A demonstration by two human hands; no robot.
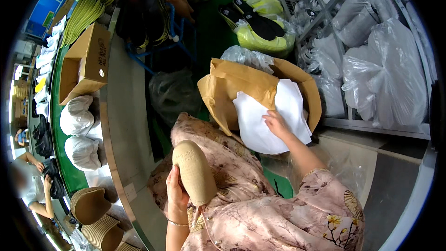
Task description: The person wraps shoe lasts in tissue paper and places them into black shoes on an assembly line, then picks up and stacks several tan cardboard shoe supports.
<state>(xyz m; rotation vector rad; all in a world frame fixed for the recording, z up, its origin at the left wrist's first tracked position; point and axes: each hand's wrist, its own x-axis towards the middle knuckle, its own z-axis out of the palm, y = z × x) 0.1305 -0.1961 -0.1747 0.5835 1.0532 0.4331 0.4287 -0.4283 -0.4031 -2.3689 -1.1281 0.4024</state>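
My left hand (176,189) is wrapped round a tan moulded shoe insert (194,172), rounded at the top, held upright above my lap. Ahead and to the right, my right hand (277,125) reaches over a stack of white paper sheets (260,135), its fingers pinched at the paper. The sheets lean in an open brown paper bag (218,97), whose torn flap folds over part of them. More tan moulded inserts (103,232) stand nested at the lower left.
A metal-edged workbench (125,125) runs along the left, with a cardboard box (86,62) and white stuffed bundles (76,116). Black insoles (258,21) lie on yellow-green bagged stacks. A metal rack (367,128) of bagged grey pieces stands right. Co-workers are beyond the bench and at the top.
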